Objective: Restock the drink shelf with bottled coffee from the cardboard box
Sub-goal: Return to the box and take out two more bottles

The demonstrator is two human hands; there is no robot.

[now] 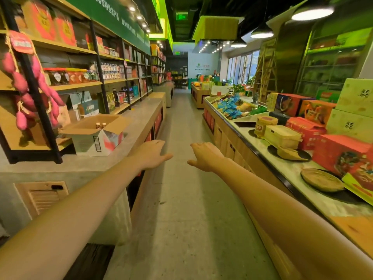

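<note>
Left hand [153,154] and right hand [203,156] both loose, empty; cardboard box [96,138] of upright bottles [101,125] sits mid-left, nearer the left.

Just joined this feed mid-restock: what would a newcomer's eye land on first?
The left grip and right grip reach down the aisle, both open and holding nothing. An open box on the left counter shows two bottles. Pink sweet potatoes hang at far left.

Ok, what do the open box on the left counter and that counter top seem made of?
Open brown box: cardboard, by its matte brown folded flaps and printed barcode side. Grey counter top: probably bare concrete, dull, mottled, unpolished; stone is possible.
</note>
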